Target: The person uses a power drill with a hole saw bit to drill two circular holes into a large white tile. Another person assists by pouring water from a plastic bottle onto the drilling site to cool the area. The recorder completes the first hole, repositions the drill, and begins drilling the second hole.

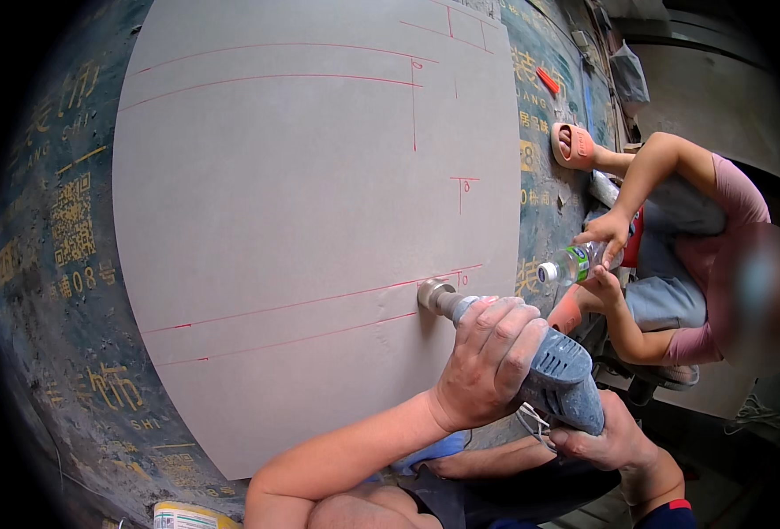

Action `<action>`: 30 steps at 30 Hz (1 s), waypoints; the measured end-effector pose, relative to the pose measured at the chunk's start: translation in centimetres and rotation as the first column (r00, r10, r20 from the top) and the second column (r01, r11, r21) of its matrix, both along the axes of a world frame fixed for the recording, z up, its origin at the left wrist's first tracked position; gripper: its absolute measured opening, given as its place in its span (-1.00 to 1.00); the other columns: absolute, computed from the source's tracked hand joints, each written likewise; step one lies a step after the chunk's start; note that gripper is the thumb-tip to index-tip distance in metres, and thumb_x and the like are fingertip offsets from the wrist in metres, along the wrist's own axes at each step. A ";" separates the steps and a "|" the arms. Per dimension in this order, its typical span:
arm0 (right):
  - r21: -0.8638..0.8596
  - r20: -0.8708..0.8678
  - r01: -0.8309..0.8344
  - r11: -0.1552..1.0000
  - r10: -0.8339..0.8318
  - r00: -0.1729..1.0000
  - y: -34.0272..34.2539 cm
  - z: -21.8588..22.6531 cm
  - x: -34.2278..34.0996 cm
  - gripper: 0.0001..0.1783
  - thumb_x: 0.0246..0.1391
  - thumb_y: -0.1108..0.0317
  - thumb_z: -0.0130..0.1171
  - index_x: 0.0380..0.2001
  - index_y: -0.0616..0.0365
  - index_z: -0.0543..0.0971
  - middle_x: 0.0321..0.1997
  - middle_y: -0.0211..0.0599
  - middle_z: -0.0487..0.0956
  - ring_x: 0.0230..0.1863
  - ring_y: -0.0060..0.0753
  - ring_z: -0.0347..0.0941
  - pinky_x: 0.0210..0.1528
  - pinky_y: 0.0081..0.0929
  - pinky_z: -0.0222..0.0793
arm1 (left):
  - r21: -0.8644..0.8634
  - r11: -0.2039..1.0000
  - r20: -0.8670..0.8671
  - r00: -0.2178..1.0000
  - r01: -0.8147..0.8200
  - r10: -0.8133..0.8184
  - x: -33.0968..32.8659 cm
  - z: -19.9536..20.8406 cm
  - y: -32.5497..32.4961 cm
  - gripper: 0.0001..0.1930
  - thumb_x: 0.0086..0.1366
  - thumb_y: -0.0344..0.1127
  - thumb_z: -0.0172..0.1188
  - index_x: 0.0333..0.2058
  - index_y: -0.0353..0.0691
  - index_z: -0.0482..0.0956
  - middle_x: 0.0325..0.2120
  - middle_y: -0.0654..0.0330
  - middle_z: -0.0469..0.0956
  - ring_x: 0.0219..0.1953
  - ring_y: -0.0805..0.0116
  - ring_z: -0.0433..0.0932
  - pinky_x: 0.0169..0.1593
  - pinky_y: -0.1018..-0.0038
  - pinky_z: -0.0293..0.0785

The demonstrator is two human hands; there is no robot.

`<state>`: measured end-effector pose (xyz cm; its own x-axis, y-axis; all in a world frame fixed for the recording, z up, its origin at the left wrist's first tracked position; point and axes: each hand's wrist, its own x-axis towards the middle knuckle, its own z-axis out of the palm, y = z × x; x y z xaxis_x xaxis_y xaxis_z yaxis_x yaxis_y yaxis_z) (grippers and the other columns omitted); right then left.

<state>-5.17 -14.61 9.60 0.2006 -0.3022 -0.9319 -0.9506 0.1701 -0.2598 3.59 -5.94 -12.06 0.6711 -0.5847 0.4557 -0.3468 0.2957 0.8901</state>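
Observation:
A dusty blue-grey power drill [562, 357] points down at a large light-grey slab [293, 203]. Its round, cup-shaped hole-saw bit [432, 294] is at the slab's surface, by a red line near the lower right edge. My left hand [496, 353] wraps around the front of the drill body, just behind the bit. My right hand [615, 436] is closed around the rear handle. Red marker lines [319, 300] and small marks run across the slab. Whether the bit has cut in cannot be made out.
A person [685, 238] sits at the right, holding a clear plastic bottle [575, 263] toward the slab's edge. Printed dark-green sheeting [63, 220] lies under the slab. A red tool [547, 80] lies beyond the right edge. A white cable [535, 423] hangs below the drill; a yellow-rimmed bucket [191, 516] stands lower left.

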 end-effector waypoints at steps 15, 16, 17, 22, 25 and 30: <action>0.002 0.008 0.000 1.000 0.000 1.000 -0.2 -0.2 0.3 -0.82 0.21 0.37 0.35 -0.23 0.23 0.60 -0.45 -0.49 0.58 -0.41 -0.68 0.45 -0.31 -0.56 0.42 | 0.008 1.000 0.005 1.000 0.012 -0.012 0.0 0.0 -0.1 -0.38 0.17 -0.33 0.40 0.18 -0.27 0.37 0.09 -0.05 0.57 0.14 -0.09 0.58 0.31 -0.09 0.39; 0.013 0.009 0.004 1.000 -0.004 1.000 -0.2 -0.2 0.1 -0.83 0.21 0.38 0.35 -0.23 0.23 0.59 -0.46 -0.49 0.57 -0.42 -0.69 0.45 -0.31 -0.56 0.42 | 0.004 1.000 0.008 1.000 0.011 -0.011 0.0 0.0 -0.1 -0.38 0.16 -0.33 0.40 0.18 -0.27 0.37 0.09 -0.05 0.57 0.14 -0.09 0.58 0.31 -0.09 0.39; 0.023 0.010 0.007 1.000 -0.008 1.000 -0.2 -0.2 0.0 -0.84 0.21 0.38 0.34 -0.24 0.22 0.59 -0.46 -0.50 0.57 -0.42 -0.69 0.45 -0.32 -0.56 0.42 | 0.001 1.000 0.010 1.000 0.010 -0.010 0.0 0.0 -0.1 -0.38 0.16 -0.33 0.40 0.18 -0.27 0.38 0.09 -0.05 0.57 0.14 -0.09 0.58 0.31 -0.09 0.39; 0.022 -0.009 0.011 1.000 -0.011 1.000 -0.3 -0.2 0.1 -0.87 0.21 0.40 0.32 -0.27 0.21 0.58 -0.48 -0.50 0.57 -0.44 -0.69 0.45 -0.34 -0.56 0.41 | 0.003 1.000 0.015 1.000 0.014 -0.014 0.0 -0.1 -0.2 -0.37 0.15 -0.32 0.41 0.18 -0.27 0.38 0.09 -0.04 0.57 0.14 -0.10 0.58 0.30 -0.09 0.39; 0.024 0.008 0.008 1.000 -0.009 1.000 -0.3 -0.4 0.0 -0.87 0.21 0.40 0.32 -0.28 0.21 0.58 -0.49 -0.49 0.57 -0.44 -0.68 0.45 -0.34 -0.56 0.41 | 0.004 1.000 0.012 1.000 0.016 -0.016 0.0 -0.1 -0.2 -0.36 0.15 -0.32 0.42 0.19 -0.26 0.38 0.09 -0.04 0.57 0.14 -0.10 0.58 0.30 -0.09 0.39; 0.068 0.004 0.026 0.997 -0.027 1.000 -0.5 -0.3 -0.3 -0.86 0.20 0.40 0.32 -0.27 0.22 0.58 -0.47 -0.49 0.56 -0.43 -0.68 0.45 -0.32 -0.55 0.42 | -0.006 1.000 0.003 1.000 0.017 -0.017 0.2 0.1 -0.3 -0.35 0.14 -0.32 0.43 0.19 -0.26 0.38 0.08 -0.03 0.57 0.14 -0.10 0.58 0.29 -0.09 0.39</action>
<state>-5.43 -15.13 9.29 0.1979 -0.2434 -0.9495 -0.9442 0.2127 -0.2513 3.74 -6.20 -11.99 0.6593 -0.5936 0.4614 -0.3444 0.3071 0.8872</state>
